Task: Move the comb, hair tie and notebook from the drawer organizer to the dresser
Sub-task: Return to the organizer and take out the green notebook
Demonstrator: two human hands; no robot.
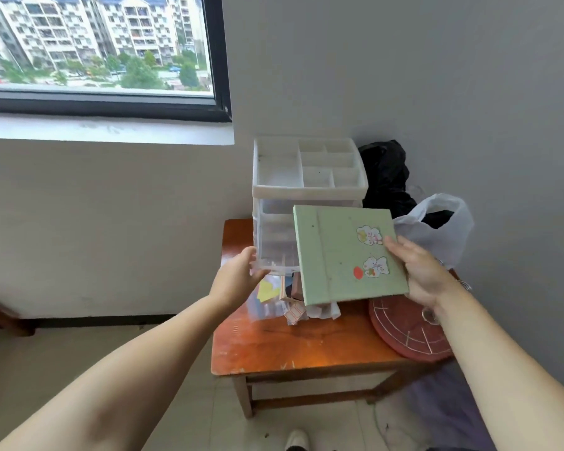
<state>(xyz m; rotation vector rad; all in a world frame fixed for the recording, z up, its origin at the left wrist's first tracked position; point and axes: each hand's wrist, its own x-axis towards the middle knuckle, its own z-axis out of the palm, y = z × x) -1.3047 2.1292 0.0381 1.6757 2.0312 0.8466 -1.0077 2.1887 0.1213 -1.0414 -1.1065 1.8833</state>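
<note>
Right grip [420,271] pinches flat green notebook [345,255].

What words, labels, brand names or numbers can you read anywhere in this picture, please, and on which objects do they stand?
None can be read.
Green notebook in the right hand: flower stickers and a red dot, no lettering.
Small red-bordered paper label under the clear drawer at the left hand: any print is too blurred to read.
White drawer organizer: no visible marking.
</note>
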